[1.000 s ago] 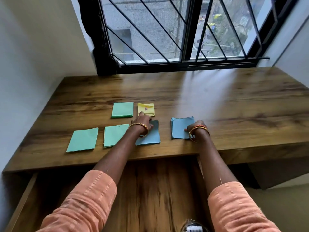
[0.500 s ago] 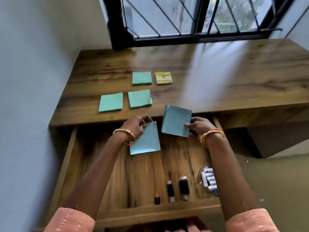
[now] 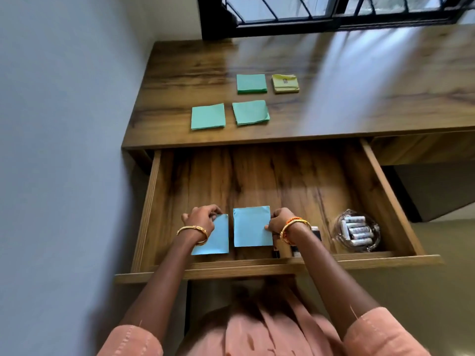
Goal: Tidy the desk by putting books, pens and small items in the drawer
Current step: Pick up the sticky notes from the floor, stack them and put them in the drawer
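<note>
Two blue pads (image 3: 252,226) now lowered into drawer (image 3: 282,181), hands gripping

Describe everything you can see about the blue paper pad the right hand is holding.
The square light-blue paper pad looks like a thin sticky-note stack with a plain matte top. It lies flat, low in the open wooden drawer, near its front edge. The right hand pinches its right edge. Beside it, apart by a narrow gap, sits a second blue pad held by the left hand.
</note>
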